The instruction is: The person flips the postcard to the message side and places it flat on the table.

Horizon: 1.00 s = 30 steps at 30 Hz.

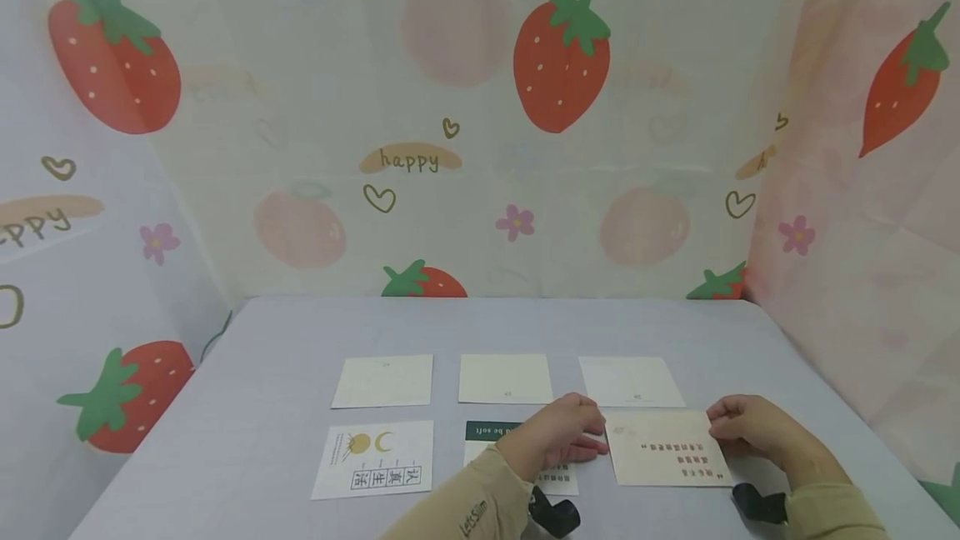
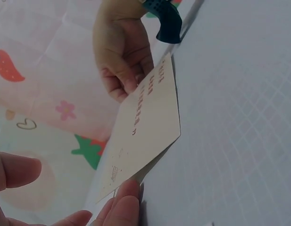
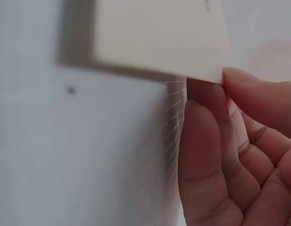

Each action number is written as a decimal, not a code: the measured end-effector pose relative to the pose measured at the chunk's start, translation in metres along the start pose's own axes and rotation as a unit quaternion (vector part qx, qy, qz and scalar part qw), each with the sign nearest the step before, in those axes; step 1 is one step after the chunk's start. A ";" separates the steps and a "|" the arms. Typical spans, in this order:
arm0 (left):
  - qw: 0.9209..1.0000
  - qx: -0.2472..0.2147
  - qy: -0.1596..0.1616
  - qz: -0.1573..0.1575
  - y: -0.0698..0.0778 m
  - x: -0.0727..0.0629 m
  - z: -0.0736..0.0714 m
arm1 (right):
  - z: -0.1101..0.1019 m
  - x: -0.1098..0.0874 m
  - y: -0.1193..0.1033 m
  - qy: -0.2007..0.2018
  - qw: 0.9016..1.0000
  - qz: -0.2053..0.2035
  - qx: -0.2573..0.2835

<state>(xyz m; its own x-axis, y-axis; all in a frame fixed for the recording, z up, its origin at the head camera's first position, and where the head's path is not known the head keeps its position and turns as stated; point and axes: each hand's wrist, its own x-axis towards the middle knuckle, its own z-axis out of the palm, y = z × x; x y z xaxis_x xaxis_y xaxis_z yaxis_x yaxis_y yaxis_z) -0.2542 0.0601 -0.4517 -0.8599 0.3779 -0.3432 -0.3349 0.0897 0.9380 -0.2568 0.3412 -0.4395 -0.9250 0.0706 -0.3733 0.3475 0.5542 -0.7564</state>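
A cream card with rows of red lettering [image 1: 667, 450] lies at the front right, its near edge tipped a little off the table in the left wrist view. My right hand [image 1: 761, 432] pinches the right edge of this card between thumb and forefinger; the thumb [image 3: 258, 96] lies on top and the other fingers hang below. At the opposite edge, my left hand [image 1: 558, 432] touches the card's underside with its fingertips [image 2: 125, 207], while its thumb [image 2: 18, 170] stands apart. Beneath the left hand and forearm, a white card with a green band [image 1: 491, 432] is partly hidden.
Three pale cards form the back row: left [image 1: 384, 382], middle [image 1: 504, 379] and right [image 1: 630, 382]. A white card with a sun and moon [image 1: 375, 461] lies front left. All rest on the white table [image 1: 247, 407], with strawberry-printed cloth [image 1: 465, 240] behind and at the sides.
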 end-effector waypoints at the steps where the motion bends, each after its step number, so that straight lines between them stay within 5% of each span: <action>1: 1.000 0.000 -0.001 0.001 0.001 -0.001 0.000 | 0.000 0.000 0.000 0.000 1.000 -0.001 0.003; 15: 0.999 0.016 -0.033 0.010 -0.001 -0.002 0.005 | -0.004 -0.002 0.001 -0.010 0.998 -0.038 0.042; 30: 0.997 0.073 0.011 0.033 -0.002 0.001 0.007 | -0.004 -0.003 -0.002 -0.009 0.998 -0.044 0.050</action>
<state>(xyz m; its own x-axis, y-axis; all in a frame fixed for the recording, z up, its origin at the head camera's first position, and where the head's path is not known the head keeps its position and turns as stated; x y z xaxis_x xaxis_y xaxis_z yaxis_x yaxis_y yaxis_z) -0.2515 0.0671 -0.4541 -0.8869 0.3678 -0.2795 -0.2185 0.1993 0.9553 -0.2557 0.3432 -0.4348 -0.9497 0.0095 -0.3131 0.2804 0.4719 -0.8359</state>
